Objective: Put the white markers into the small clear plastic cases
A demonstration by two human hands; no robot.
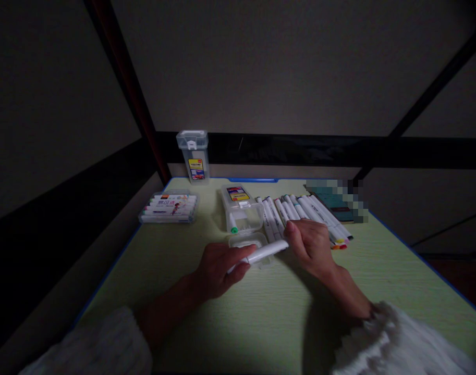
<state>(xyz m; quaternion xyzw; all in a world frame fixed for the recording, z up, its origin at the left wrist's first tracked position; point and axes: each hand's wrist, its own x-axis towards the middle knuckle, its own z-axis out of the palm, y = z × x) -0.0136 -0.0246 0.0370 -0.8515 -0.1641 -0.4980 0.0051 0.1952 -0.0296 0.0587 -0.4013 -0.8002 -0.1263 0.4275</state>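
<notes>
Pale sleeves [402, 344] nearest; left hand [220, 268] grips white marker [266, 252] over clear plastic piece [238, 240], partly blocking it; right hand [314, 247] curls closed by marker's end, contents unclear; loose markers [300, 209], case [243, 208] beyond; upright box [194, 159] at desk's [230, 328] far left corner

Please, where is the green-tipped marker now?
In the head view, the green-tipped marker lies inside the clear case near the middle of the table, left of the loose white markers.

We see the table [257, 317] dimly lit, darkness around it, a soft shadow [316, 328] on its near side, pixelation [353, 200] far right.
</notes>
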